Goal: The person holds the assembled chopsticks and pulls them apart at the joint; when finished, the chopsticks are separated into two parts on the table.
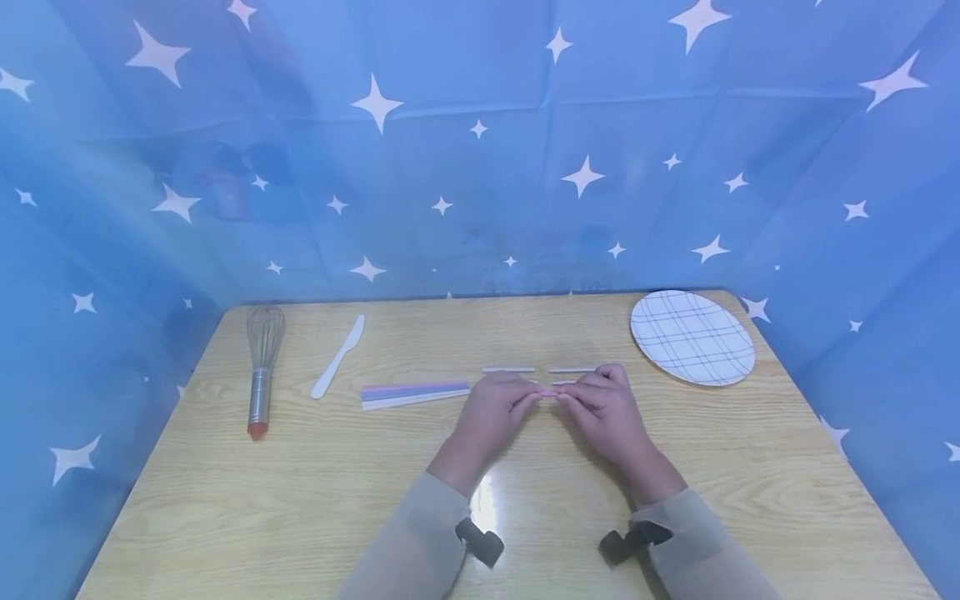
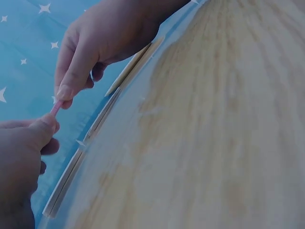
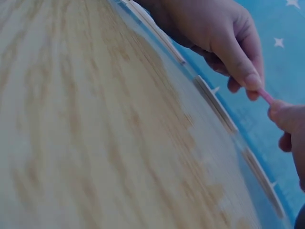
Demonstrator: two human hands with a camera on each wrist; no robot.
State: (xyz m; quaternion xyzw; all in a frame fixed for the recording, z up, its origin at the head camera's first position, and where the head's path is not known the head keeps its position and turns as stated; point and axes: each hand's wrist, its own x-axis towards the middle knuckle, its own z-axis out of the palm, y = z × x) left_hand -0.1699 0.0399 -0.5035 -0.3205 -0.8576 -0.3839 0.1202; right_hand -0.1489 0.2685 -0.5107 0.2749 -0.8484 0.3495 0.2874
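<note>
Above the middle of the table, both hands hold a thin pink straw-like stick level between them. My left hand pinches one end with thumb and fingertips. My right hand pinches the other end the same way, a short stretch of pink showing between. In the left wrist view this pink stick is mostly covered by fingers. Just beyond the hands lie short white sticks, one on the left and one on the right; others behind the fingers are partly hidden.
Left of the hands, several long sticks in pink, blue and white lie side by side. Farther left are a white knife and a whisk. A white plate with lines sits at the back right. A blue starry curtain surrounds the table.
</note>
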